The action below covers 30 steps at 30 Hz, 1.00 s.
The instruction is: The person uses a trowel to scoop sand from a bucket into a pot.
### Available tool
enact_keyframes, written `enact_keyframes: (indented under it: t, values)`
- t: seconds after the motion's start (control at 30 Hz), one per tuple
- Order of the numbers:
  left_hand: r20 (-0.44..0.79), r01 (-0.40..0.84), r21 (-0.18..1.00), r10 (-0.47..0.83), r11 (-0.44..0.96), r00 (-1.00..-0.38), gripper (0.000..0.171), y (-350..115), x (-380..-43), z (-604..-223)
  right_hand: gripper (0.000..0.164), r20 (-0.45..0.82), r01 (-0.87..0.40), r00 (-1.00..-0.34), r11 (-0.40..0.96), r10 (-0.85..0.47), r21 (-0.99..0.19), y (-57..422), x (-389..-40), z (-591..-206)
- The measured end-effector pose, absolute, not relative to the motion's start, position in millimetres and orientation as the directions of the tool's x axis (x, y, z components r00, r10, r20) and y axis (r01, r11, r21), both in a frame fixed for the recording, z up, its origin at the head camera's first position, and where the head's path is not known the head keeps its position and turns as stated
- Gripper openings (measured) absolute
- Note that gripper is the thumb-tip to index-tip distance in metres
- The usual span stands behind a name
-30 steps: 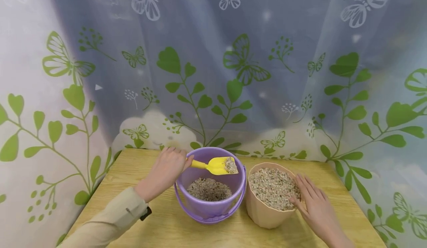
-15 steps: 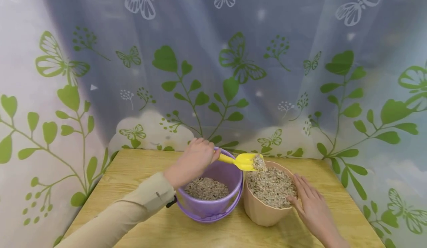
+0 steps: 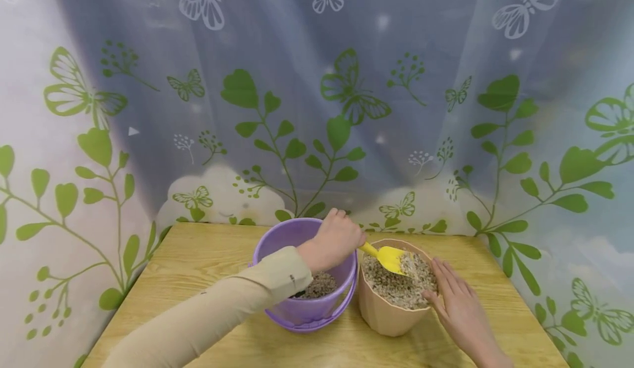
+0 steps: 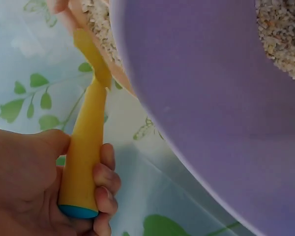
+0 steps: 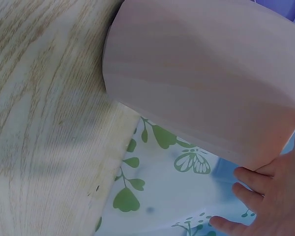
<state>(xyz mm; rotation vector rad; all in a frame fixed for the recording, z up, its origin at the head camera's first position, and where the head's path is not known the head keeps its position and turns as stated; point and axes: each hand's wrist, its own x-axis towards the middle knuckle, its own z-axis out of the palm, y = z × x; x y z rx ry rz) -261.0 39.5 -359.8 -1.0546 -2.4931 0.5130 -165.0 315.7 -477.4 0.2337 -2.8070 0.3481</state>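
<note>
My left hand [image 3: 337, 241] grips the handle of a yellow toy shovel [image 3: 391, 259], fingers curled round it in the left wrist view, where the handle [image 4: 83, 152] ends in a blue cap. The shovel's blade is tilted down over the peach pot [image 3: 388, 321], above the coarse gravel [image 3: 391, 288] that fills it nearly to the rim. My right hand [image 3: 460, 307] rests with extended fingers against the pot's right rim. In the right wrist view its fingers [image 5: 253, 194] lie beside the pot's wall [image 5: 196, 73]. To the left stands a purple bucket [image 3: 282, 236], partly hidden by my left forearm.
Gravel [image 3: 319, 285] also lies in the bottom of the bucket, whose purple handle hangs at its front. Bucket and pot stand close together on a wooden table [image 3: 208, 258]. A curtain [image 3: 277, 38] printed with leaves and butterflies hangs behind and at the sides.
My left hand has carried the shovel with its small load of gravel rightward from over the bucket to the pot and tipped the blade down. The right hand has stayed at the rim.
</note>
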Motion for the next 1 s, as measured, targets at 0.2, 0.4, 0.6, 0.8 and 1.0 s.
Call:
enact_keyframes:
  t: [0.2,0.4,0.6,0.8,1.0]
  values:
    - [0.168,0.591,-0.536,0.762,0.603,-0.625,0.029,56,-259,-362,0.068,0.323,-0.197,-0.939,0.956,-0.12,-0.218,314,-166,-478]
    - [0.17,0.571,-0.582,0.773,0.579,-0.611,0.039,59,-259,-359,0.067,0.342,-0.201,-0.932,0.957,-0.121,-0.21,313,-167,-478]
    - [0.182,0.548,-0.602,0.768,0.581,-0.614,0.042,57,-261,-356,0.067,0.335,-0.198,-0.935,0.956,-0.118,-0.216,312,-167,-478]
    - [0.204,0.495,-0.659,0.768,0.566,-0.607,0.04,52,-262,-348,0.067,0.326,-0.191,-0.939,0.956,-0.112,-0.223,313,-167,-479]
    - [0.214,0.438,-0.701,0.752,0.563,-0.623,0.041,47,-261,-339,0.067,0.326,-0.187,-0.939,0.958,-0.109,-0.218,315,-166,-479]
